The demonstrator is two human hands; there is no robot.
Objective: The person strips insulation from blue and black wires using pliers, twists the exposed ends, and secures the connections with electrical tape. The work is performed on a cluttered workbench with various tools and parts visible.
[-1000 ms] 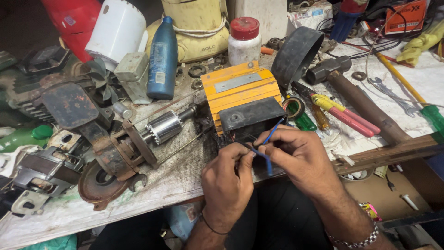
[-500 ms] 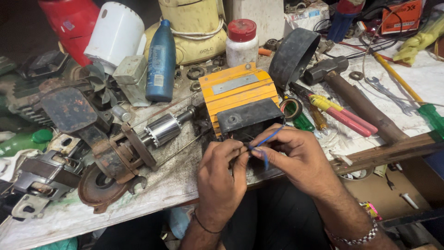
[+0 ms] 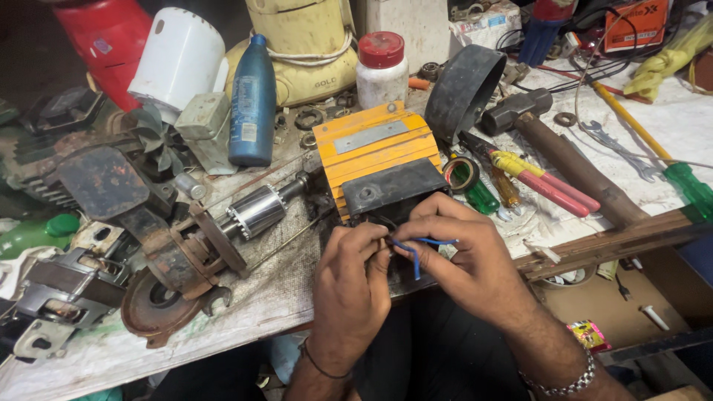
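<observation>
An orange ribbed motor housing (image 3: 375,152) with a black cover plate (image 3: 390,187) lies on the workbench, just beyond my hands. My left hand (image 3: 349,286) and my right hand (image 3: 464,256) meet below it, both pinching a thin blue wire (image 3: 416,252) that comes from under the housing. The wire bends in a small loop between my fingertips. Left of the housing lies a steel rotor (image 3: 256,212) on its shaft, joined to a rusty end plate (image 3: 189,260).
A blue bottle (image 3: 252,104), a white jar with a red lid (image 3: 380,70) and a cream mixer base (image 3: 304,48) stand behind. A hammer (image 3: 564,160), red-handled pliers (image 3: 542,182), a green screwdriver (image 3: 668,160), tape roll (image 3: 462,172) and a black ring (image 3: 464,93) lie right. Rusty parts crowd the left.
The blue wire, held straight and slanting up a second ago, is now bent into a loop between my fingers. Both hands stayed in front of the housing.
</observation>
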